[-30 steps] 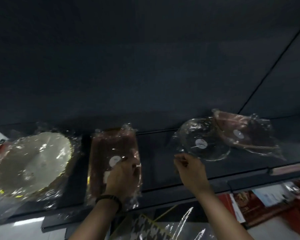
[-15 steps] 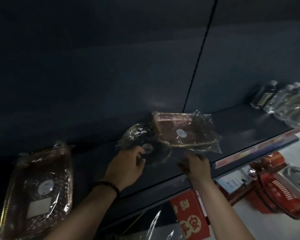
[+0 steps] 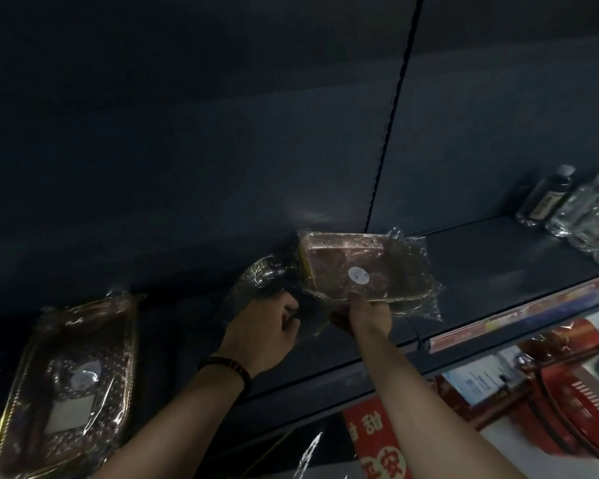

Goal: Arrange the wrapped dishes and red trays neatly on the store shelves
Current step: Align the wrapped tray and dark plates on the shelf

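Observation:
On the dark shelf (image 3: pixel 491 257) a wrapped red tray (image 3: pixel 353 267) with a round white sticker sits tilted, its near edge lifted. My right hand (image 3: pixel 367 314) grips that near edge, thumb on top. Left of it lies a clear glass dish (image 3: pixel 270 281) in crinkled plastic wrap. My left hand (image 3: pixel 267 335), with a dark bracelet on the wrist, holds the wrapped dish at its near side. Another wrapped red tray (image 3: pixel 73 378) with a gold rim lies flat on the shelf at the far left.
Several clear bottles (image 3: pixel 581 209) stand at the shelf's far right end. A price strip (image 3: pixel 519 319) runs along the shelf's front edge. Below it are red baskets (image 3: pixel 581 402), boxes and a red sign (image 3: pixel 377 440). The dark back panel rises behind the shelf.
My view has swung right. My left hand left the flat red tray and took the glass dish. My right hand moved from the dish to the right tray's near edge, lifting it.

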`<state>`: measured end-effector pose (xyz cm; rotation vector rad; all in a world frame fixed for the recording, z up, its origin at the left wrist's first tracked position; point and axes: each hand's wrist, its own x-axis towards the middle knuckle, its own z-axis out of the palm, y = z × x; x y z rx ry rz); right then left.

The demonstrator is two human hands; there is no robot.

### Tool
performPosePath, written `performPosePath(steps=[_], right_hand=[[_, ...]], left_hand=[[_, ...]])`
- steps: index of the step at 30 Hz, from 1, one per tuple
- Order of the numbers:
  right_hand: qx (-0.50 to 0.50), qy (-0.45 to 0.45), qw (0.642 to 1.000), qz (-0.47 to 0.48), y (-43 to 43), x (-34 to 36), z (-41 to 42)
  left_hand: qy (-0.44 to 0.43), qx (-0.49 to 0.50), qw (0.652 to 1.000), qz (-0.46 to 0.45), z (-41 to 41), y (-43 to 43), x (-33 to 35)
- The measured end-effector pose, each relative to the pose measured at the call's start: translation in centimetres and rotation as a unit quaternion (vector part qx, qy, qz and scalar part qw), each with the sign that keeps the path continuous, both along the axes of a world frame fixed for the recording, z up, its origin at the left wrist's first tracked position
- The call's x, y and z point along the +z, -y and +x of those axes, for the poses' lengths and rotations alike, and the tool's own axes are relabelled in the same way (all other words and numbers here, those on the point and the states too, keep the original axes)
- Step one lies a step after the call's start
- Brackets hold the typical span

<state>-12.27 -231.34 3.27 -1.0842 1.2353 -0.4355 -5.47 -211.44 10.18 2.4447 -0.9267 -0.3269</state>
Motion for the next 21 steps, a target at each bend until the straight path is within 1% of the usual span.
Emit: performPosePath(steps=[4, 9, 12, 16, 21], right_hand=[[0.0, -0.075, 0.997, -0.025, -0.1, 0.9, 0.3], [0.009, -0.088, 0.995, -0.048, 0.4, 0.6, 0.8], [0.018, -0.102, 0.99, -0.093, 0.2, 1.2, 0.0], [0.019, -0.085, 0.985, -0.151, -0.8, 1.6, -1.7], [0.048, -0.033, 0.969, -0.238, -3.3, 1.6, -5.0]], left_hand=[[0.012, 0.006, 1.0, 0.009, 0.2, -0.4, 0.0], [0.034, 0.014, 0.999, 0.027, -0.1, -0.8, 0.2], [0.033, 0.015, 0.999, 0.036, -0.1, -1.1, 0.5], [0.064, 0.014, 0.997, 0.048, 0.1, -1.9, 1.1], [0.072, 0.018, 0.996, 0.044, 0.7, -4.9, 1.5]])
